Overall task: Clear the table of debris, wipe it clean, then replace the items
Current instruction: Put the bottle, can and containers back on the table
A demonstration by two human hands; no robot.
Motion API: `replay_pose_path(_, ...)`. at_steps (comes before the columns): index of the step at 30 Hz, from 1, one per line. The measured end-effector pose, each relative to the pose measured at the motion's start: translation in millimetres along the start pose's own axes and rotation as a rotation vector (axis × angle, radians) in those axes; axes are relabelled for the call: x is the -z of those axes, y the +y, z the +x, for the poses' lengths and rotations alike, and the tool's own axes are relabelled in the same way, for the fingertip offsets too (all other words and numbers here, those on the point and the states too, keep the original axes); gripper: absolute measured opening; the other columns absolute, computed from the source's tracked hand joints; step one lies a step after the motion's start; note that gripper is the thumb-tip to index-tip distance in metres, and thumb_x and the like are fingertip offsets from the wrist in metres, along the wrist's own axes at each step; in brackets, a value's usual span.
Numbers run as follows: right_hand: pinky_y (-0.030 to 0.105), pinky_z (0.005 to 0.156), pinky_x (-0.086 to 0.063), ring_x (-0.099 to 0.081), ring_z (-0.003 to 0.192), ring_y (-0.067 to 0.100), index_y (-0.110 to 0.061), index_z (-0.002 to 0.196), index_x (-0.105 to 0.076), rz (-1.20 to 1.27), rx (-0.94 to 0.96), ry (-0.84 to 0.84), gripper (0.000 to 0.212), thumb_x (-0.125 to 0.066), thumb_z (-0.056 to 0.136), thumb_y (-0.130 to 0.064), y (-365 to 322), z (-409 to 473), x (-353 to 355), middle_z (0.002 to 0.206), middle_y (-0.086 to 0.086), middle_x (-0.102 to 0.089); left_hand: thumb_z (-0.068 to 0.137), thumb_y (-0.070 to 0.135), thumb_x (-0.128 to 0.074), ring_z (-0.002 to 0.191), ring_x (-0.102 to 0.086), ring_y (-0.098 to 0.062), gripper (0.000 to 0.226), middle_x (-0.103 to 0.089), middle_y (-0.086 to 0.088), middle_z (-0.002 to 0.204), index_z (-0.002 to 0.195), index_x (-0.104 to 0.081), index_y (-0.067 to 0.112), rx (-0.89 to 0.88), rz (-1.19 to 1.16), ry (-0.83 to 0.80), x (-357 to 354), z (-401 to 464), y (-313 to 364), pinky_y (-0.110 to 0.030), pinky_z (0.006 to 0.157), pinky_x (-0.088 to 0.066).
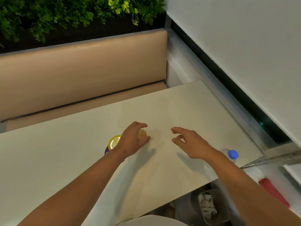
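My left hand (132,142) hovers over the middle of the white table (65,152), its fingers and thumb curled round a small yellowish round object (142,134). Just behind that wrist stands a purple container with a yellow lid (114,142), partly hidden by the hand. Over the table to the right, my right hand (189,142) has loosely spread fingers and holds nothing. A clear water bottle with a blue cap (233,154) stands at the table's right edge, behind my right forearm.
A beige padded bench (81,70) runs along the far side of the table, with green plants (65,12) above it. A bin holding crumpled paper (207,206) sits on the floor below the table's near right corner. A red object (273,191) lies to the right.
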State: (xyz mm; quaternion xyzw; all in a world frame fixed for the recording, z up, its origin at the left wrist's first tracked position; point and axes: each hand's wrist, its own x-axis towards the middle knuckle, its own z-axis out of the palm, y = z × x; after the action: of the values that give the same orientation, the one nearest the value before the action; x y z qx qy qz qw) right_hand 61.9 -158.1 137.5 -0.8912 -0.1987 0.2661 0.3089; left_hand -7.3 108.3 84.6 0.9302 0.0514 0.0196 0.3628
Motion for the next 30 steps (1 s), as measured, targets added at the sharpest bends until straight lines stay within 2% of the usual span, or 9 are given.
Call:
replay_pose_path(2,0.021,0.087,-0.051,-0.065,0.101,0.009,-0.038,0.145,-0.048,-0.003,-0.042,0.065,0.045,-0.058,0.102,-0.041,15.3,-22.6,27.9,0.135,-0.018,-0.056,0.087,0.040,-0.076,0.109,-0.056,-0.008,0.049,-0.058,0.009,0.123,0.131,-0.061,0.025,-0.059,-0.027,-0.076,-9.6,-0.3,18.6,-0.028,0.096,-0.046)
replay_pose_path(4,0.024,0.095,-0.047,-0.058,0.113,0.005,-0.039,0.146,-0.046,-0.080,-0.077,0.136,0.046,-0.057,0.102,-0.042,34.2,-43.2,51.2,0.138,-0.019,-0.055,0.088,0.042,-0.076,0.111,-0.053,-0.005,0.050,-0.057,0.010,0.124,0.133,-0.059,0.026,-0.120,-0.050,-0.152,-24.2,2.2,37.2,-0.025,0.098,-0.043)
replay_pose_path(7,0.027,0.099,-0.045,-0.055,0.120,0.005,-0.038,0.148,-0.044,-0.203,-0.117,0.212,0.049,-0.057,0.101,-0.044,61.8,-70.7,75.7,0.143,-0.015,-0.055,0.088,0.040,-0.076,0.117,-0.052,-0.007,0.055,-0.057,0.006,0.128,0.136,-0.057,0.023,-0.173,-0.082,-0.243,-49.0,8.2,66.1,-0.024,0.101,-0.041)
replay_pose_path(14,0.022,0.101,-0.033,-0.048,0.134,0.013,-0.033,0.148,-0.047,-0.128,-0.209,0.243,0.056,-0.064,0.097,-0.045,111.9,-109.0,78.3,0.151,-0.009,-0.049,0.085,0.041,-0.078,0.125,-0.051,-0.013,0.071,-0.054,0.001,0.138,0.146,-0.046,0.022,-0.229,-0.068,-0.440,-108.3,26.3,119.3,-0.020,0.100,-0.035)
replay_pose_path(19,0.028,0.106,-0.040,-0.053,0.129,0.016,-0.027,0.146,-0.050,0.081,-0.252,0.260,0.065,-0.077,0.089,-0.038,135.5,-115.1,55.1,0.144,-0.005,-0.056,0.083,0.042,-0.079,0.131,-0.050,-0.021,0.082,-0.049,-0.004,0.145,0.151,-0.038,0.022,-0.232,-0.019,-0.525,-142.8,37.4,137.7,-0.034,0.111,-0.041)
replay_pose_path(22,0.011,0.090,-0.042,-0.059,0.115,0.010,-0.029,0.138,-0.056,0.259,-0.270,0.318,0.057,-0.080,0.087,-0.034,142.7,-113.1,38.8,0.128,-0.012,-0.063,0.084,0.036,-0.079,0.131,-0.051,-0.024,0.083,-0.046,-0.006,0.146,0.154,-0.036,0.022,-0.204,-0.001,-0.565,-155.3,42.1,146.0,-0.036,0.111,-0.042)
replay_pose_path(24,0.006,0.084,-0.043,-0.061,0.110,0.003,-0.031,0.134,-0.056,0.322,-0.262,0.358,0.054,-0.081,0.087,-0.032,144.3,-110.3,29.8,0.122,-0.016,-0.064,0.085,0.032,-0.078,0.128,-0.053,-0.026,0.081,-0.045,-0.007,0.146,0.154,-0.036,0.022,-0.188,0.019,-0.577,-161.4,44.4,149.7,-0.036,0.110,-0.043)
replay_pose_path(26,0.013,0.085,-0.047,-0.062,0.107,-0.002,-0.035,0.130,-0.055,0.348,-0.248,0.377,0.053,-0.082,0.085,-0.033,145.6,-106.8,22.6,0.118,-0.019,-0.065,0.086,0.030,-0.076,0.122,-0.056,-0.028,0.074,-0.048,-0.007,0.142,0.151,-0.040,0.022,-0.173,0.041,-0.577,-166.1,46.0,152.5,-0.039,0.106,-0.046)
replay_pose_path(30,0.010,0.081,-0.043,-0.061,0.105,0.000,-0.034,0.128,-0.053,0.291,-0.219,0.381,0.059,-0.086,0.079,-0.038,142.9,-97.2,14.9,0.115,-0.018,-0.062,0.089,0.029,-0.073,0.108,-0.061,-0.033,0.058,-0.052,-0.006,0.129,0.141,-0.048,0.022,-0.157,0.101,-0.554,-169.9,49.2,156.6,-0.043,0.095,-0.052)
